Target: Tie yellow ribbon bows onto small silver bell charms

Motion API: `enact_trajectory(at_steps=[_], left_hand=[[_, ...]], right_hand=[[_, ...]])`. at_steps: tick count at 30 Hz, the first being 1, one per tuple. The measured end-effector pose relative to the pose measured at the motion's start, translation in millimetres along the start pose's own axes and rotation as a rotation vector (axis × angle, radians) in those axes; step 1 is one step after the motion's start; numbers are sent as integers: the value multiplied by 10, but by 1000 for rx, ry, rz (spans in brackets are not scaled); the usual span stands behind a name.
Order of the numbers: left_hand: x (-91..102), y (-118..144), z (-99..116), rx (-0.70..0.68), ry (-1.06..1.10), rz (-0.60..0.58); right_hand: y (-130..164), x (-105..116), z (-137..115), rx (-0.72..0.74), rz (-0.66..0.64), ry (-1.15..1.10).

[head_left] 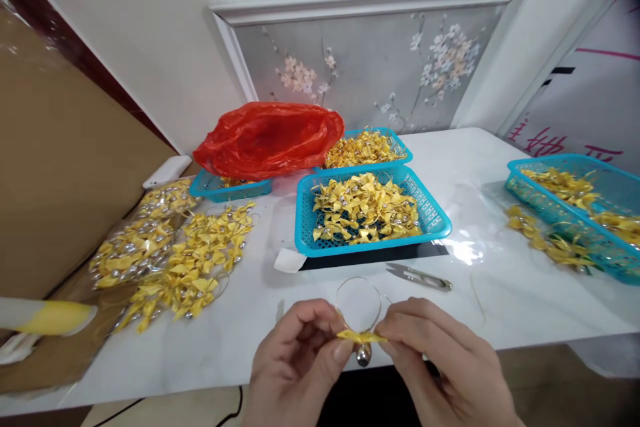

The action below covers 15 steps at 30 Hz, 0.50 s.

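Between my two hands, near the table's front edge, is a yellow ribbon bow [361,335] with a small silver bell [363,354] hanging below it. A thin cord loop [359,280] rises from the bow. My left hand [303,360] pinches the bow's left end between thumb and forefinger. At its right end, my right hand [440,353] pinches with thumb and fingers. Just beyond the right hand lie metal thread snips [420,277]. Past them stands a blue basket [373,250] holding a heap of similar yellow bows with bells.
Piles of yellow bows with bells [200,260] lie on the left, beside a cardboard box [65,100]. A red plastic bag [270,140] covers part of a blue tray [230,191]. Behind is another blue basket [400,147]; a further one [555,210] stands on the right.
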State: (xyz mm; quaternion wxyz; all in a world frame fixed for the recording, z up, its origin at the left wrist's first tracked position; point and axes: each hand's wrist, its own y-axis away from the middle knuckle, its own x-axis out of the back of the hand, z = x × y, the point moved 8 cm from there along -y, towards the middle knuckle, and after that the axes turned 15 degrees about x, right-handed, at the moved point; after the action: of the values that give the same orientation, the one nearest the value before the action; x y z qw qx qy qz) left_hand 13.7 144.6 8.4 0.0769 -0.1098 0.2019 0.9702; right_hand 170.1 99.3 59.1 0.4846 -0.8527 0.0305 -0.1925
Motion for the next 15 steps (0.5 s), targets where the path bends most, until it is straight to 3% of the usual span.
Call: enact_trajectory(at_steps=[3, 6, 8, 12, 15], left_hand=[[14, -5, -18, 26, -71, -15], [-7, -1, -25, 48, -125, -30], [-21, 4, -24, 50, -100, -14], [-122, -1, -102, 124, 48, -86], [-140, -8, -135, 158, 64, -102]], right_hand=[[6, 9, -12, 31, 9, 31], [27, -54, 55, -86, -32, -110], [100, -129, 174, -309, -15, -294], [454, -458, 369, -976, 145, -805], [524, -629, 337, -1158, 217, -1000]])
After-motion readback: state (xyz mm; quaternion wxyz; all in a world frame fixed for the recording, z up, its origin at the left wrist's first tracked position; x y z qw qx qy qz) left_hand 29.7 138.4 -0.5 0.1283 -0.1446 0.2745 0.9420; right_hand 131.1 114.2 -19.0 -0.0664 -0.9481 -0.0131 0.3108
